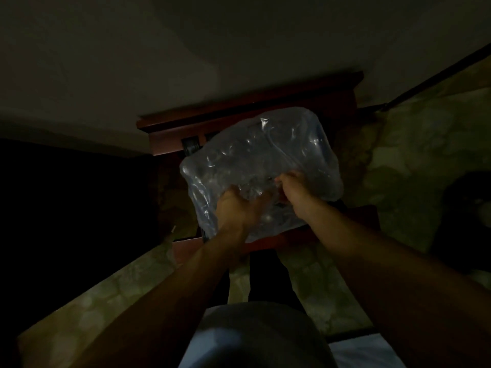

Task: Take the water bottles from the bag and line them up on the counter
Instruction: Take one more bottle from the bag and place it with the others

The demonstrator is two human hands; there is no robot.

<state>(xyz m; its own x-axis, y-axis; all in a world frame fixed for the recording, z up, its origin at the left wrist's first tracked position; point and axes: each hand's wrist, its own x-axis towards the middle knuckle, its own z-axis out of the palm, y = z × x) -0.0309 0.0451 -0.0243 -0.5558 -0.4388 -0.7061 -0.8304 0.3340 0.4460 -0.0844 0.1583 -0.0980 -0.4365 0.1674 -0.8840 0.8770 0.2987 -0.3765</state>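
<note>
Bottles are all staying inside the bag [265, 155], none lined up yet, while the left hand [236, 205] at 7 o'clock and the right hand [295, 189] at 5 o'clock are pinching its plastic.

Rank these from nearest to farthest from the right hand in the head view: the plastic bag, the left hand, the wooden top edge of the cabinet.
1. plastic bag, pinched by the right hand itself.
2. left hand, just beside it on the bag's near side.
3. wooden top edge, beyond the bag, against the wall.
</note>
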